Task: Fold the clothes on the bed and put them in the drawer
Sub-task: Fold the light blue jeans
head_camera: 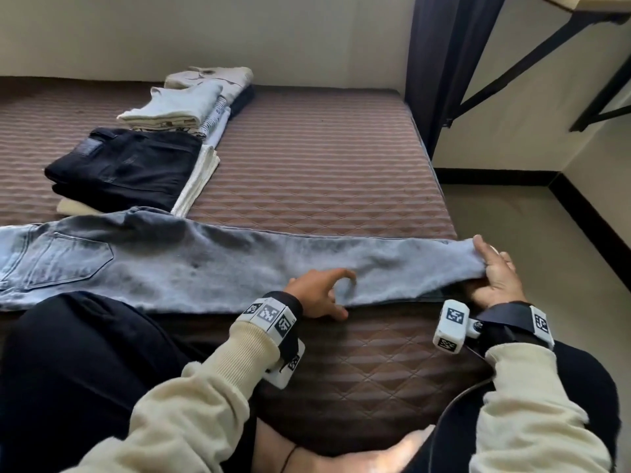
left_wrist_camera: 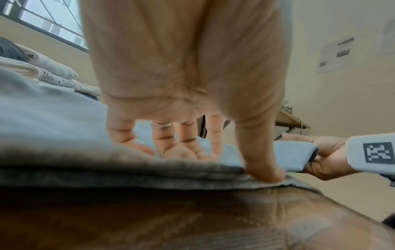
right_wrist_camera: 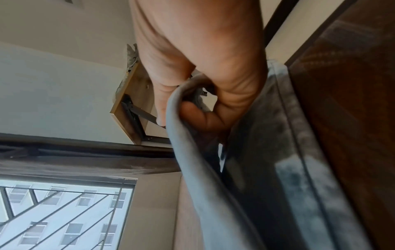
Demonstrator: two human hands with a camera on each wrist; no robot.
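Brown bed (head_camera: 324, 158), jeans (head_camera: 205, 261) cut off leftward, hem in right grip (head_camera: 495, 271), left grip (head_camera: 319, 291) loosely spread

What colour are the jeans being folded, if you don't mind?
Faded light blue-grey jeans, clearest in the head view.

The head view looks forward and down from above the near edge of the bed (head_camera: 324, 158), taking in both hands, the grey jeans (head_camera: 191, 264) laid along that edge and folded stacks toward the far left corner. The left wrist view sits very low on the bed, just behind the left hand (left_wrist_camera: 181, 67), facing along its fingers (left_wrist_camera: 164, 145) over the jeans toward the right hand (left_wrist_camera: 327, 155) at the bed's right edge, and it shares these with the head view. The right wrist view is pressed close under the right hand (right_wrist_camera: 203, 55), rolled sideways, facing up past the jeans hem toward a window and wall shelf.
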